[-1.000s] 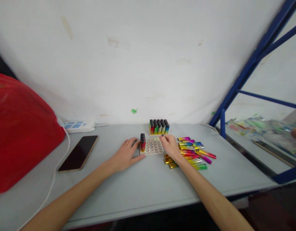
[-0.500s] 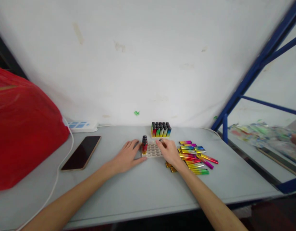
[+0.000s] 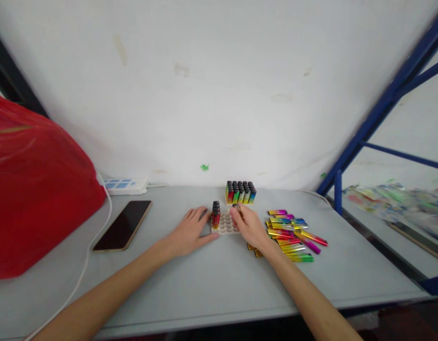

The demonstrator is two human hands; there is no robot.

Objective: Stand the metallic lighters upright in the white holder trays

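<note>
A pale tray with rows of round holes (image 3: 225, 226) lies on the table between my hands. Along its left end stands a short row of red lighters (image 3: 215, 218) with black tops. My left hand (image 3: 190, 232) rests flat at the tray's left side, fingers spread, thumb along the near edge. My right hand (image 3: 250, 225) is closed on a lighter (image 3: 235, 207) over the tray's right part; only its dark top shows clearly. To the right of that hand lies a loose pile of shiny multicoloured lighters (image 3: 286, 233), partly covered by the wrist.
Behind the tray stands a full block of upright lighters (image 3: 241, 193). At left are a phone (image 3: 123, 226), a white power strip (image 3: 124, 186), a white cable (image 3: 84, 265) and a large red bag (image 3: 41, 199). A blue metal frame (image 3: 370, 123) borders the right side.
My right hand has shifted slightly left over the tray with the lighter. My left hand stays in place beside the tray. The whole view has moved a little.
</note>
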